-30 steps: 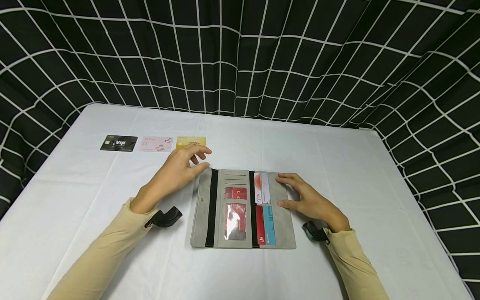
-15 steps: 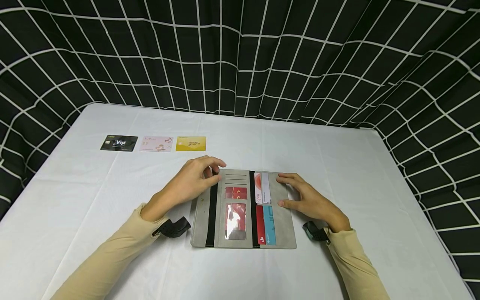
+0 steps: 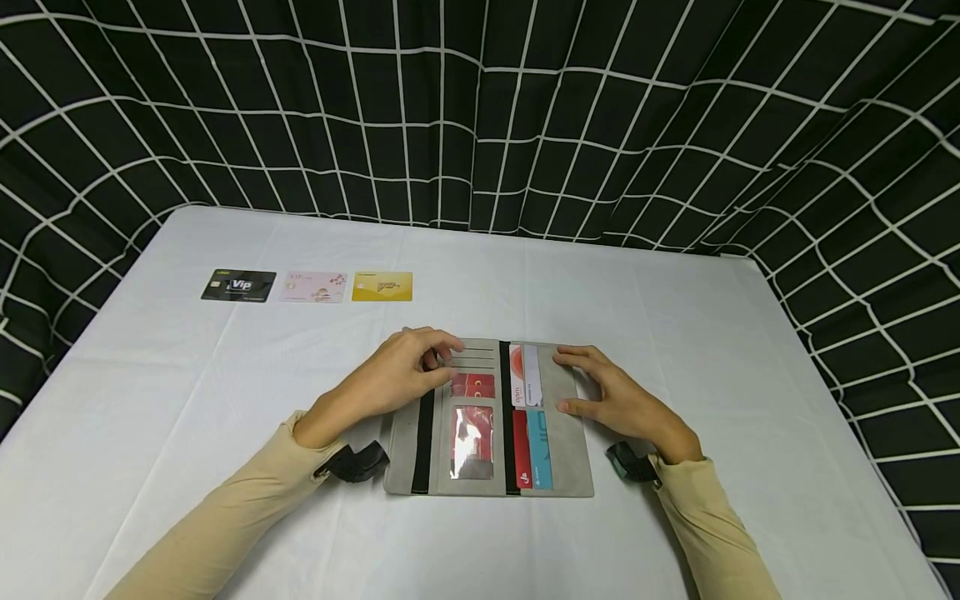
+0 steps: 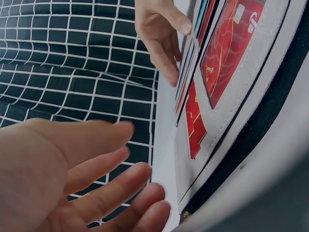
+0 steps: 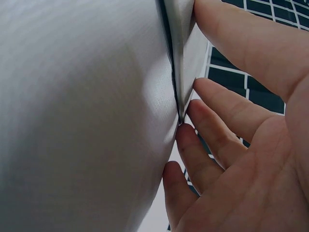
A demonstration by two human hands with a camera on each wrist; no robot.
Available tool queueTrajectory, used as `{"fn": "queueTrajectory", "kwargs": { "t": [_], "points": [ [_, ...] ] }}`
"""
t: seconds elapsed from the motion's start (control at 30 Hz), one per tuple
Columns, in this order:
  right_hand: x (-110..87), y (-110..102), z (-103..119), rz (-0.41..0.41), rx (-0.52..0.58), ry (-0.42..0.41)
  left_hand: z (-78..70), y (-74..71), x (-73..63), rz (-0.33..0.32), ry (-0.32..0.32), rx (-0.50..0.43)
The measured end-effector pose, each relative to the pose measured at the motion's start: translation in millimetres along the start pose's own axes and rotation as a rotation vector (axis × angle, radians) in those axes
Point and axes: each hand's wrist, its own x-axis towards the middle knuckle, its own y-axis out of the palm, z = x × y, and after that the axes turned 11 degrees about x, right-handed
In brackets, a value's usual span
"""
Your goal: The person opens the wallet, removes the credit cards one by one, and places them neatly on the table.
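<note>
An unfolded grey wallet [image 3: 570,467] lies on the white table. Its middle panel holds a red card [image 3: 472,386] in a slot and another red card [image 3: 471,429] behind a clear window. White, red and blue cards [image 3: 539,450] fill the right panel's pockets. My left hand [image 3: 405,367] hovers over the wallet's upper left, fingers loosely bent and holding nothing; in the left wrist view its fingertips point toward the wallet's top edge. My right hand [image 3: 622,400] rests its fingertips on the right panel, and the right wrist view shows its fingers spread along the wallet's edge [image 5: 179,72].
Beyond the wallet, at the back left, three cards lie in a row: a black VIP card [image 3: 238,286], a pink card [image 3: 313,287] and a gold card [image 3: 382,287]. A black curtain with a white grid [image 3: 465,108] hangs around the table [image 3: 660,325].
My left hand has moved right and toward me, from near the gold card to over the wallet's middle panel, uncovering the gold card. The right hand has stayed on the right panel.
</note>
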Motion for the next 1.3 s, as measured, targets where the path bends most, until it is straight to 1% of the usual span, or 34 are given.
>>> {"fn": "queueTrajectory", "kwargs": {
  "t": [0.07,0.2,0.37,0.43,0.53,0.6,0.77,0.87,0.97,1.13,1.3],
  "points": [
    [-0.2,0,0,0.001,-0.001,0.004,0.1,0.0,-0.3,0.034,-0.005,0.021],
    [0.4,0,-1,0.001,-0.001,0.01,1.5,-0.4,-1.5,0.124,-0.008,0.053],
    [1.9,1,-1,0.005,0.007,0.018,4.7,-2.7,-3.0,0.224,0.009,0.074],
    [2.0,0,-1,0.004,0.008,0.019,5.8,-4.2,-2.8,0.249,0.01,0.089],
    [1.6,0,-1,-0.001,0.001,0.019,6.4,-5.1,-2.4,0.265,0.011,0.099],
    [1.1,0,-1,-0.004,-0.003,0.016,7.1,-3.4,-2.0,0.261,0.009,0.105],
    [1.0,0,-1,-0.005,-0.001,0.019,6.9,4.3,-2.6,0.227,0.016,0.153],
    [1.6,1,-1,-0.002,0.004,0.028,5.8,9.0,-3.1,0.186,0.004,0.177],
    [2.2,1,-1,-0.002,0.009,0.032,6.0,16.0,-2.1,0.119,-0.005,0.188],
    [2.0,1,-1,-0.005,0.005,0.028,9.9,28.1,1.8,0.017,-0.037,0.148],
    [1.7,1,0,-0.003,0.009,0.037,11.9,32.6,5.1,-0.025,-0.073,0.084]
  ]
}}
